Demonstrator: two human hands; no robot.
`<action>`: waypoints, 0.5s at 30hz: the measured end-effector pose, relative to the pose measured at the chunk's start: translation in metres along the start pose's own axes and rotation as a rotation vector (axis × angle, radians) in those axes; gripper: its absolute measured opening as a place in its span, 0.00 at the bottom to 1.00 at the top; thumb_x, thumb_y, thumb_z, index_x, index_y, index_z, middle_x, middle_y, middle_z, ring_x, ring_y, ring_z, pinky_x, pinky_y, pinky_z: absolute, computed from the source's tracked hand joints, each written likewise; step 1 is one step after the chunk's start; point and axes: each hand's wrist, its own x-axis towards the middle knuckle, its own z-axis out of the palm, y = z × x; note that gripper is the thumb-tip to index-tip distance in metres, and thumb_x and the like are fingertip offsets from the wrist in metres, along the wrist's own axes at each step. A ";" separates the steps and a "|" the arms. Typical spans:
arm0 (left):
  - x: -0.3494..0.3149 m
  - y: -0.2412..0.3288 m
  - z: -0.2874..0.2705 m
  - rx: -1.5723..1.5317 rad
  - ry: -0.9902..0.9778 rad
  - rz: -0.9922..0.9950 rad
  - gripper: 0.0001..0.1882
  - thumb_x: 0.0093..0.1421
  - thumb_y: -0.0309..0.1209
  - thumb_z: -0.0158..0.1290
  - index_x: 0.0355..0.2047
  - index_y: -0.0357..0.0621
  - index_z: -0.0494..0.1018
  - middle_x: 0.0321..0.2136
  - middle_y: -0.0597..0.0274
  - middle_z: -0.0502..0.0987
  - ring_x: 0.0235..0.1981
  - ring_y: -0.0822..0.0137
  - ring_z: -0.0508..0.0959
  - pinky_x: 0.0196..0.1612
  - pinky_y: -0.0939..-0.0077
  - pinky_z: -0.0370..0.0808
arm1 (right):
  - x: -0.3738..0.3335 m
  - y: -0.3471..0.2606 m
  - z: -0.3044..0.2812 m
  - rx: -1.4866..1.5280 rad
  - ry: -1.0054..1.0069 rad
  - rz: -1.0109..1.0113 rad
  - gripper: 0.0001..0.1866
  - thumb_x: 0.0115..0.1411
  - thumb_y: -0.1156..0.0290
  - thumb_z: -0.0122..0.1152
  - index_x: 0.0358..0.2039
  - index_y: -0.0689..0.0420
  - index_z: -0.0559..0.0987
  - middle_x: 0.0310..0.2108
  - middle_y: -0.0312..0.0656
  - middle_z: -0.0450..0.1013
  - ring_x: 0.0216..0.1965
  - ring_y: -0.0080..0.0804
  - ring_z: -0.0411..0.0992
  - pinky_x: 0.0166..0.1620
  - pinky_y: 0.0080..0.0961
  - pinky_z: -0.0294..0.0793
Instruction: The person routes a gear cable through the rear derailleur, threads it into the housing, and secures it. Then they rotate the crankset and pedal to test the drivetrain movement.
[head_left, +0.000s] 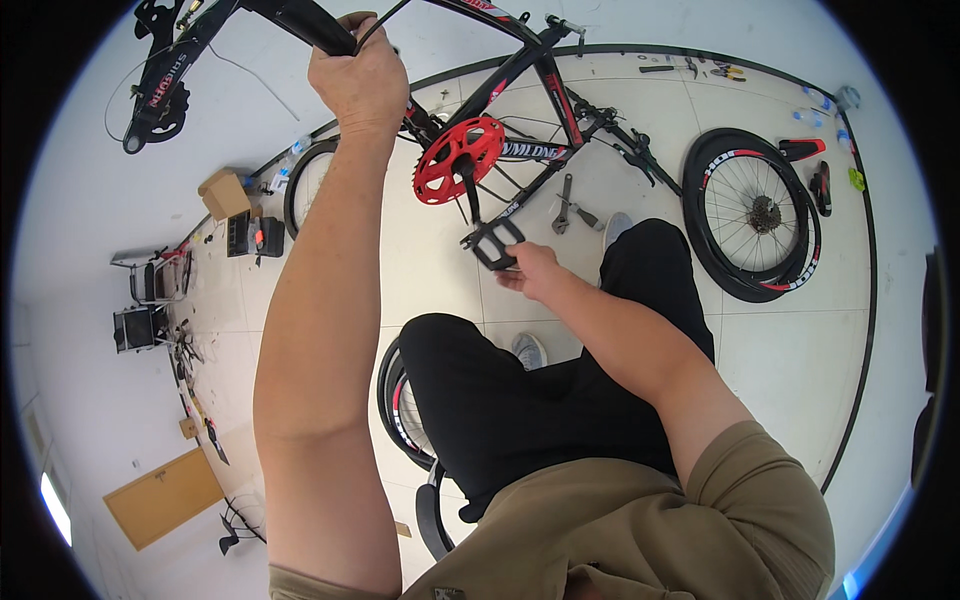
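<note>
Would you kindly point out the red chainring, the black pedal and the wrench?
Red chainring (446, 157): head view, on its face.
Black pedal (496, 241): head view, on its frame.
Wrench (565, 199): head view, on its handle.

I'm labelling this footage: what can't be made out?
Head view:
Bike frame: upper part cut off by top edge.
Left hand: palm hidden by its own back.
Wheel partly hidden by left forearm.
Wheel partly hidden by left thigh.
Clutter at left wall: too small to identify.

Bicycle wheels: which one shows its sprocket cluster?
The wheel near the right knee; the left forearm hides the hub of the left wheel, the left leg that of the lower wheel.
</note>
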 end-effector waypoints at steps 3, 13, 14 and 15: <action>0.004 -0.003 0.000 0.011 0.002 0.030 0.07 0.61 0.28 0.56 0.35 0.35 0.77 0.21 0.65 0.75 0.23 0.76 0.72 0.28 0.78 0.70 | 0.016 -0.023 -0.008 0.097 0.209 -0.070 0.11 0.64 0.69 0.57 0.43 0.60 0.74 0.33 0.50 0.76 0.29 0.43 0.76 0.34 0.40 0.80; 0.001 0.000 0.002 0.053 0.012 0.029 0.07 0.61 0.28 0.56 0.34 0.36 0.79 0.21 0.67 0.74 0.23 0.76 0.72 0.28 0.79 0.69 | -0.069 -0.139 -0.012 0.317 0.134 -0.766 0.17 0.62 0.69 0.61 0.50 0.55 0.73 0.36 0.38 0.73 0.33 0.29 0.73 0.37 0.31 0.81; 0.000 0.000 0.002 0.052 0.013 0.033 0.07 0.61 0.29 0.56 0.34 0.36 0.79 0.21 0.67 0.75 0.23 0.76 0.72 0.28 0.78 0.69 | -0.088 -0.143 -0.006 0.285 0.090 -0.867 0.17 0.62 0.70 0.61 0.51 0.56 0.73 0.36 0.38 0.74 0.33 0.27 0.74 0.38 0.29 0.80; 0.000 0.000 0.003 0.059 0.013 0.039 0.07 0.61 0.29 0.56 0.34 0.36 0.79 0.21 0.67 0.75 0.22 0.76 0.72 0.28 0.79 0.69 | -0.107 -0.143 0.003 0.252 0.045 -0.966 0.17 0.62 0.71 0.61 0.52 0.56 0.74 0.37 0.38 0.75 0.33 0.26 0.74 0.38 0.27 0.80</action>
